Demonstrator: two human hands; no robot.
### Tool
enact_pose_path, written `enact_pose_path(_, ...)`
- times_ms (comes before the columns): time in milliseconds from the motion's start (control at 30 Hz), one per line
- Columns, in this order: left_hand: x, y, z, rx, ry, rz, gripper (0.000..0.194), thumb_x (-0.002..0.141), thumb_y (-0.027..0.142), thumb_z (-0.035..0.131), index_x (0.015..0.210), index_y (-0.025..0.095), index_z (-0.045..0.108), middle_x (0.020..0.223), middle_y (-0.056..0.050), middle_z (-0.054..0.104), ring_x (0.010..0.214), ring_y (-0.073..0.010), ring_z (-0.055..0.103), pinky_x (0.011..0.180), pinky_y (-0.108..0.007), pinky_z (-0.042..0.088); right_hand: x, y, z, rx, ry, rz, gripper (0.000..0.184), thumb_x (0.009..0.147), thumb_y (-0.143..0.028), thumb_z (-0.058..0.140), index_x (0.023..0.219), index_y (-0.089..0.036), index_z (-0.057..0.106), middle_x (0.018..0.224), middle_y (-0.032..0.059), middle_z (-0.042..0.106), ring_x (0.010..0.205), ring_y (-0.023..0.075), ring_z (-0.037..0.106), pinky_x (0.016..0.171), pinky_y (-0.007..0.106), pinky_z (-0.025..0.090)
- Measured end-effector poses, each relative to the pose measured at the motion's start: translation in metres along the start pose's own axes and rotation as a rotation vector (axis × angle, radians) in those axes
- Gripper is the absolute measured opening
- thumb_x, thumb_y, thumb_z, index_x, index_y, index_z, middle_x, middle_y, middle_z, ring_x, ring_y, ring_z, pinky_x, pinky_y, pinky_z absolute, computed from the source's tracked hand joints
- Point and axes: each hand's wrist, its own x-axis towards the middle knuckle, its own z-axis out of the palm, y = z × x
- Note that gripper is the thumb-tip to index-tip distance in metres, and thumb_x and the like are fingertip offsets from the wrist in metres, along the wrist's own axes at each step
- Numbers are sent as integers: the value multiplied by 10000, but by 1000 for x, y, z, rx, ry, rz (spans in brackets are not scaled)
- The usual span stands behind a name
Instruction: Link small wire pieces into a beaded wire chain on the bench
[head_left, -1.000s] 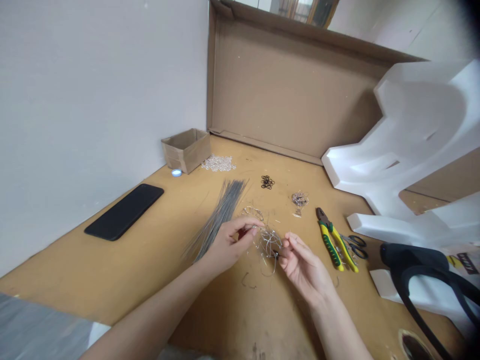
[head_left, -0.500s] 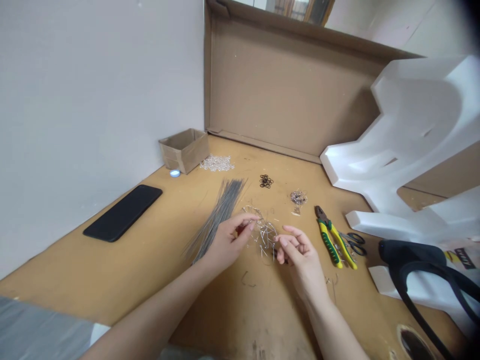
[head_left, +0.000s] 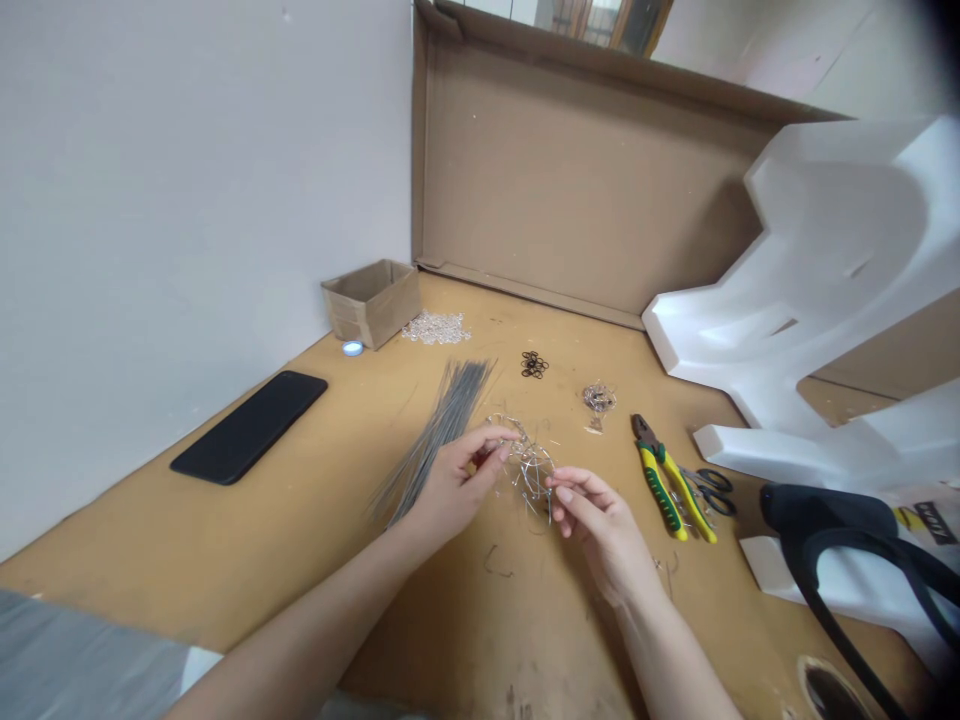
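"Looking from here, what's between that person's hands?"

"An open tangle of thin, shiny silver wire (head_left: pixel 533 475), over the tan, smooth-topped table (head_left: pixel 300 560), just right of the long bundle of straight grey metal wires (head_left: pixel 435 430). The left hand (head_left: pixel 469 470) pinches its upper left edge between thumb and forefinger. The right hand (head_left: pixel 596 515) pinches its right edge, the other fingers curled below."

"Are those firm grips?"

"How hard they press, I can't tell. Light is right, to my mind: wire that fine would bend out of shape under a squeeze. I'd make the left the steady anchor and let the right work one strand at a time."

"And if a strand snags?"

"Ease it back and trace where it crosses the others. A tug would probably draw the whole lot tighter. Mind the loose ends poking out underneath, too; they could prick."

"There's more wire by the left fingertips. Same piece?"

"Can't tell from where I stand. I'd lift gently, in case they're hooked together."

"Would you reach for the yellow-and-green-handled metal pliers (head_left: pixel 664 480), out beyond the right hand?"

"Not for this. Bare fingertips should feel a catch sooner than a tool would."
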Motion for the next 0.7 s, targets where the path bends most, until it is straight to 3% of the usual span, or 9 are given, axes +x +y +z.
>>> enact_pose_path(200, 0, 3, 0, -14, -6, -16, 179, 810, 279, 503, 926, 190, 606, 656, 34, 462, 579, -80, 409, 543, -195, 345, 0, 2, -4, -184, -34, 25, 239, 694, -360, 688, 825, -161, 669, 583, -4, 561, 559, 105, 482, 500, 206, 353)
enact_pose_path(500, -1, -1, 0, -48, -96, -34, 177, 809, 279, 504, 915, 183, 609, 655, 27, 478, 576, -82, 397, 542, -200, 342, 2, 7, -6, -154, -77, -27, 224, 688, -349, 699, 856, -205, 662, 672, -13, 578, 497, 77, 463, 455, 195, 352)
enact_pose_path(700, -1, -2, 2, -119, -193, -80, 186, 800, 305, 507, 897, 178, 604, 661, 15, 525, 567, -85, 429, 533, -200, 357, 1, 5, -4, -206, -70, -42, 234, 673, -354, 707, 847, -201, 681, 622, -17, 558, 480, 80, 442, 466, 214, 371)
